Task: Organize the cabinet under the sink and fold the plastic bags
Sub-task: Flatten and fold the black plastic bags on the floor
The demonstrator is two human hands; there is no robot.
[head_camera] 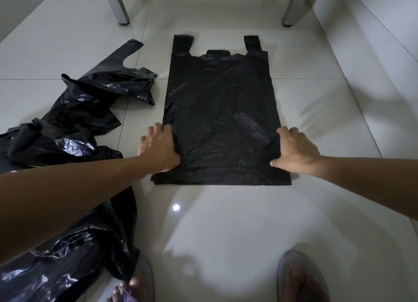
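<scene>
A black plastic bag [222,120] lies flat on the white tile floor [248,222] in front of you. Its two handles [183,42] point to the far side, toward two pale furniture legs [117,5]. Its straight bottom edge is near you.

Your left hand [158,150] is on the left edge of the bag, close to the near end. The plastic bunches up a little at that hand, but you cannot tell if its fingers pinch the edge or just press on it.

Your right hand [294,151] is on the right edge of the bag, across from the left hand. Its fingers are curled down over the edge, and the plastic folds up against them. The thumb points in toward the middle of the bag.

To the left of the flat bag lies a messy pile of black bags [74,129]. They are crumpled and shiny. The pile runs from the far left down to the near left, under your left arm. It sits just beside the flat bag.

Your two feet in sandals [298,279] show at the near edge.
</scene>
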